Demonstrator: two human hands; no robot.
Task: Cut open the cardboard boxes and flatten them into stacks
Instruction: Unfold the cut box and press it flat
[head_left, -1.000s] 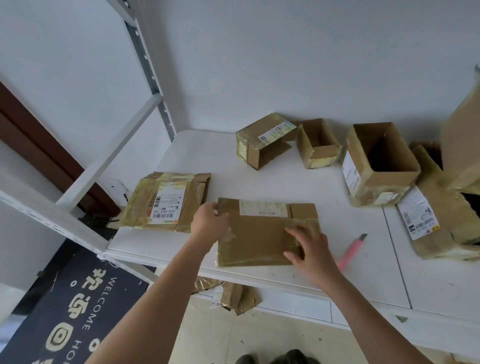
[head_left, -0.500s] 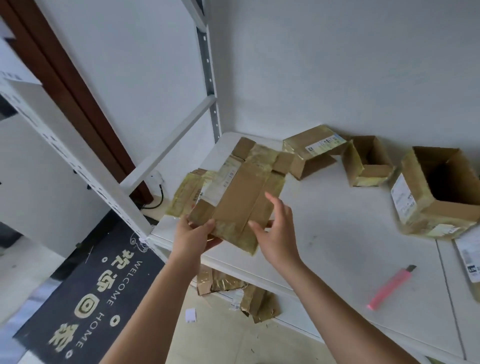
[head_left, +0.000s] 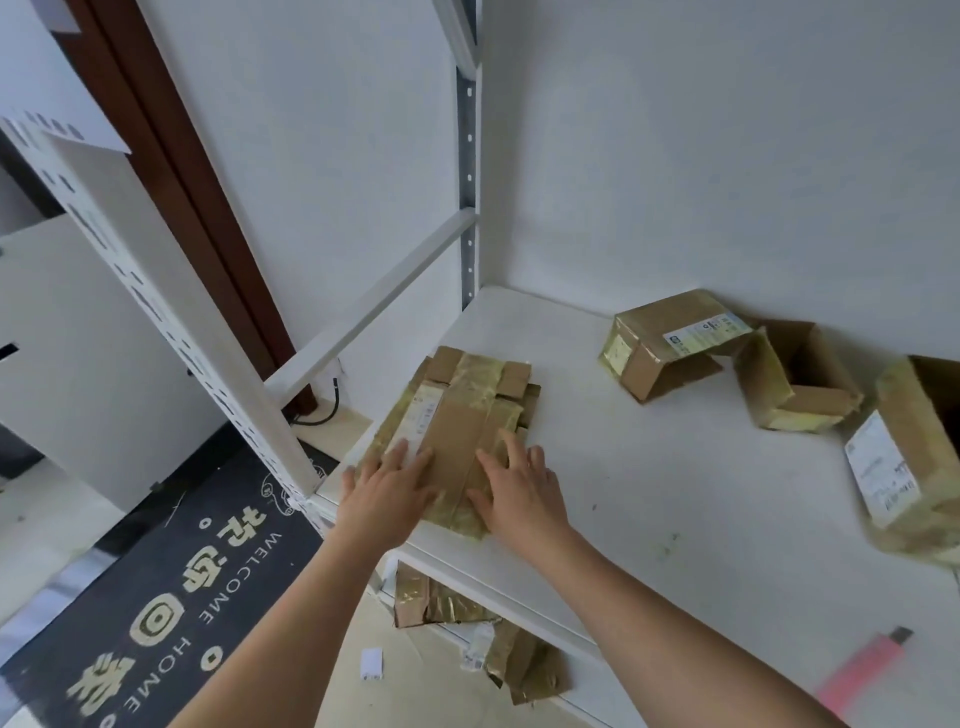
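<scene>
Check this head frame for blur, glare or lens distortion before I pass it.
Head view: the pink cutter at the lower right corner is smeared; the flattened box under both hands shows tape glare; the shelf post bows with wide-angle distortion; lighting is soft, shadows faint.

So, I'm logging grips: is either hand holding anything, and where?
Nothing is gripped. Left hand and right hand press flat on the near end of the flattened box.
</scene>
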